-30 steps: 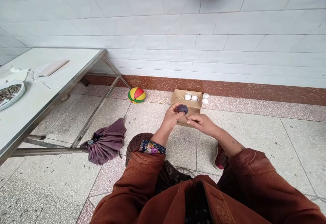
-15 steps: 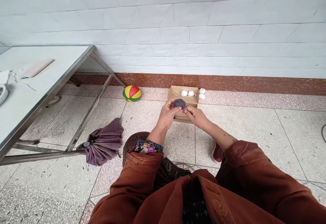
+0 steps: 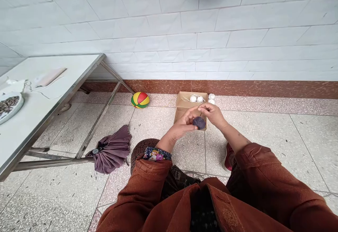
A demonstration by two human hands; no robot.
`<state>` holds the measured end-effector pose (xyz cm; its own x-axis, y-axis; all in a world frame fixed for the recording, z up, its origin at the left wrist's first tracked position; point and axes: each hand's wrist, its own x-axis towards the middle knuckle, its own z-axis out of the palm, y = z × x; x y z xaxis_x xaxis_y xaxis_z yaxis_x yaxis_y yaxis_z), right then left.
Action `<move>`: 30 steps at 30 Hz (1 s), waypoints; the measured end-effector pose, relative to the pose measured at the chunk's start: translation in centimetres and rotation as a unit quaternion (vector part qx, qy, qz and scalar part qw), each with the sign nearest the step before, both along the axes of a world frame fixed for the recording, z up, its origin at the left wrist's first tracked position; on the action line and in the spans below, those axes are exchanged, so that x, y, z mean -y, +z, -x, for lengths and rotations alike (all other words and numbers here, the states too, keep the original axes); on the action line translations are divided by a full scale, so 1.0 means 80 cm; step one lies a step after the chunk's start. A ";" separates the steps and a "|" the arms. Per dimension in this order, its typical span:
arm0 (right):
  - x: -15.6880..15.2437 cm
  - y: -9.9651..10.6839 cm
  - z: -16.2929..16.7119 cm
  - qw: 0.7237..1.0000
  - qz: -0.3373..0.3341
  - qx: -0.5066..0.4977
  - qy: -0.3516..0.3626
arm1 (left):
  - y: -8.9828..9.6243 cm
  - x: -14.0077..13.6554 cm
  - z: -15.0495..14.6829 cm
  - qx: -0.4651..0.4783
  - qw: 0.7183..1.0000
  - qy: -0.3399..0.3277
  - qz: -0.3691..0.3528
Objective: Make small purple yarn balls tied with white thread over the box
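A small ball of dark grey-purple yarn is held between the thumb and fingers of my left hand. Just above it, my right hand pinches a strand of the same yarn that runs up from the ball. Beneath and behind both hands lies an open cardboard box on the floor, its lower part partly hidden by them. White yarn balls with loose ends rest in its far section. More white balls lie on the floor against the box's right side.
A metal-framed table stands at the left, bearing a plate of dark bits and a pale folded item. A folded purple umbrella leans near its leg. A colourful ball sits by the tiled wall.
Both hands have shifted right with the yarn ball, which is now lower and tilted. The right hand has risen from beside the ball to above it, drawing the strand upward.
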<state>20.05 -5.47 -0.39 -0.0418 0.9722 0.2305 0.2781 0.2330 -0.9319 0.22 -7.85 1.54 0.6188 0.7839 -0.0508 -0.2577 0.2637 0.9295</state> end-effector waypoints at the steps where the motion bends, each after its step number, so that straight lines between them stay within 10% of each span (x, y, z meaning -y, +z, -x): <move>1: 0.002 -0.008 0.005 1.000 0.008 0.005 -0.002 | 0.002 0.001 0.000 0.021 1.000 0.007 0.019; 7: 0.030 -0.030 0.028 0.997 0.006 0.071 0.001 | 0.003 -0.004 -0.002 0.065 0.986 0.134 0.075; 14: 0.043 0.025 0.009 0.985 0.038 0.027 0.166 | -0.018 -0.017 0.004 -0.163 0.959 0.230 -0.023; 23: 0.007 0.006 -0.002 0.995 0.032 0.017 0.092 | -0.003 0.000 0.001 -0.041 0.997 0.047 -0.041; 30: 0.034 -0.010 0.016 0.977 0.021 0.105 0.182 | -0.009 -0.013 0.000 -0.123 0.962 0.244 -0.028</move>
<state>18.81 -8.17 -1.22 -0.4298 0.8922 0.1389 0.3705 0.3145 -0.8740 0.19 -6.81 0.78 0.1517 0.9836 -0.0971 -0.1085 0.1143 0.9875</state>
